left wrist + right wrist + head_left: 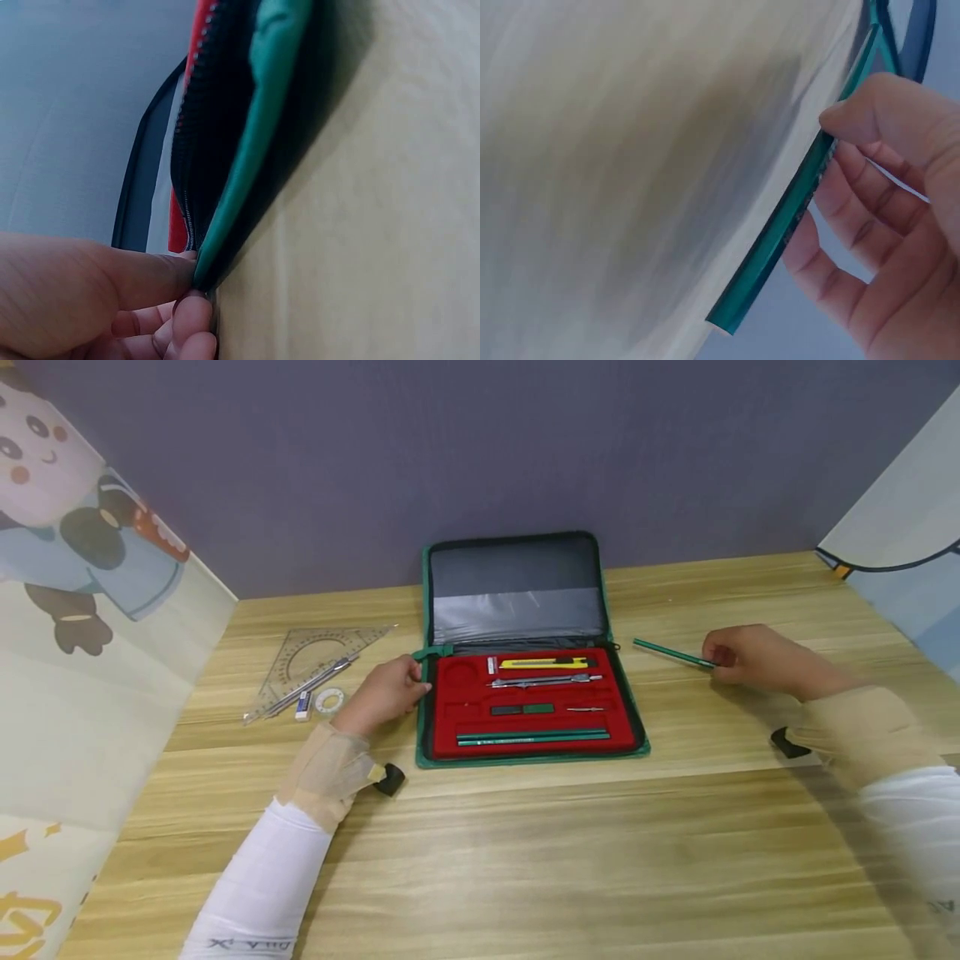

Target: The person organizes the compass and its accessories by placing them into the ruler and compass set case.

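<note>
Below a purple-grey panel, a wood-grain table carries a clear set square, a slim silvery tool, an eraser and a white ring, all left of the left hand, whose thumb and fingers pinch the left edge of an open green case. Between the hands, the case's red tray bears a yellow cutter, a silver compass and green pencils. Well apart from the left hand, the right hand holds a separate green pencil between thumb and fingers, one end pointing toward the case.
</note>
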Demonstrator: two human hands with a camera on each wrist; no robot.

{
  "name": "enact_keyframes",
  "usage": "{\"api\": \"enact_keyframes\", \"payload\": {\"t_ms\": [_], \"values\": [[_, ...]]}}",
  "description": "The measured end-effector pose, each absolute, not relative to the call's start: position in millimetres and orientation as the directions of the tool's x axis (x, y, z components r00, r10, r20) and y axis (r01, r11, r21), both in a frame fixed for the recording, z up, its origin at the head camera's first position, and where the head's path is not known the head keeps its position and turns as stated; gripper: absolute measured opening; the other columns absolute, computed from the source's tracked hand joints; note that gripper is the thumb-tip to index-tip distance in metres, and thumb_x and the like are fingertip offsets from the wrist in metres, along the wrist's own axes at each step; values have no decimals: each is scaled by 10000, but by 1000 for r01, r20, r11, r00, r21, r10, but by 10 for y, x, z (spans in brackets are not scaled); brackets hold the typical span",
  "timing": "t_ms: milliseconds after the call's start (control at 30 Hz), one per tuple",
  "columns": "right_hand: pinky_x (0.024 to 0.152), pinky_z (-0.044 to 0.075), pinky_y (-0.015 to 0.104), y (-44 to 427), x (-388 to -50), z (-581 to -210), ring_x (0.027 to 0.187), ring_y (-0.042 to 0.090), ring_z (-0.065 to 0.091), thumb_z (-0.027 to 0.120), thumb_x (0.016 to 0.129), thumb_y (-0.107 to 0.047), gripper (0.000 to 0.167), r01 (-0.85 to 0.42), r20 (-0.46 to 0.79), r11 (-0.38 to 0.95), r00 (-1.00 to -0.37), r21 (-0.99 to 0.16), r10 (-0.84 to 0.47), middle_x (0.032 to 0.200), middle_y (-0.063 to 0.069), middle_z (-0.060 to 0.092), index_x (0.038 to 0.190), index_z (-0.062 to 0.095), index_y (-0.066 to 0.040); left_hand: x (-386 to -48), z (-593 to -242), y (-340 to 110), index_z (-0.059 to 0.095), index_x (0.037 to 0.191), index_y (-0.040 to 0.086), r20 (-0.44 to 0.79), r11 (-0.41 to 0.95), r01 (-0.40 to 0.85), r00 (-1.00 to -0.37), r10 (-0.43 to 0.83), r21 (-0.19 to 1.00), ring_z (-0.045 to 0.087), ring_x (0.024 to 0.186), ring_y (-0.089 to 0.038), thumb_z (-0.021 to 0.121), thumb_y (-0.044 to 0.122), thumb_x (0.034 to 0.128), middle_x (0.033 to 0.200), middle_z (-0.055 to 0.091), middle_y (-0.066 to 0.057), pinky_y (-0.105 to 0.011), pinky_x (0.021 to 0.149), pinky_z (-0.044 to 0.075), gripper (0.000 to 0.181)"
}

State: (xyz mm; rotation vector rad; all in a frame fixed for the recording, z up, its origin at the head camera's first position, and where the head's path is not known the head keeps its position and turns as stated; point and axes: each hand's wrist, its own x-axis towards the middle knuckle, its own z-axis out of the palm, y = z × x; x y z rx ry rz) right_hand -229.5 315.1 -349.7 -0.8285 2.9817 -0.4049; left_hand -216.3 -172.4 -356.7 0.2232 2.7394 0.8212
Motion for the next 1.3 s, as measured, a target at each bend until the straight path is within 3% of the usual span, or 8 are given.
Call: {"api": "enact_keyframes", "payload": {"t_ms": [300, 633, 933, 1300], "values": [[588, 435, 246, 2709, -2153, -3402, 677, 50, 494, 703, 748, 59, 212, -575, 82, 759, -810, -306, -581, 749, -68, 554, 827, 597, -106, -2165, -3566, -1721, 472, 977, 26, -224, 830, 63, -949, 222, 555, 486, 580, -140, 550, 182, 953, 672, 545, -40, -251, 542, 399, 176], [599, 454, 272, 2287, -2068, -3344, 687, 80, 498, 676, 700, 88, 239, -722, 182, 639, -688, -263, -702, 768, -45, 550, 831, 598, -97, -2167, -3566, -1725, 474, 978, 26, -218, 834, 70, -950, 222, 547, 483, 569, -140, 549, 185, 954, 664, 545, -37, -256, 541, 399, 178], [641, 463, 298, 1960, -1953, -3296, 726, 101, 501, 642, 791, 57, 189, -709, 117, 634, -690, -308, -714, 856, -29, 573, 902, 634, -95, -2164, -3548, -1716, 475, 981, 21, -212, 834, 72, -952, 221, 548, 486, 578, -138, 553, 179, 951, 665, 545, -34, -254, 550, 395, 179], [614, 436, 274, 1611, -1905, -3290, 685, 118, 454, 619, 802, 68, 155, -740, 87, 568, -633, -362, -769, 782, -27, 535, 865, 625, -75, -2168, -3553, -1720, 473, 971, 22, -208, 827, 78, -951, 229, 557, 494, 584, -143, 555, 174, 948, 672, 543, -39, -253, 549, 399, 174]]}}
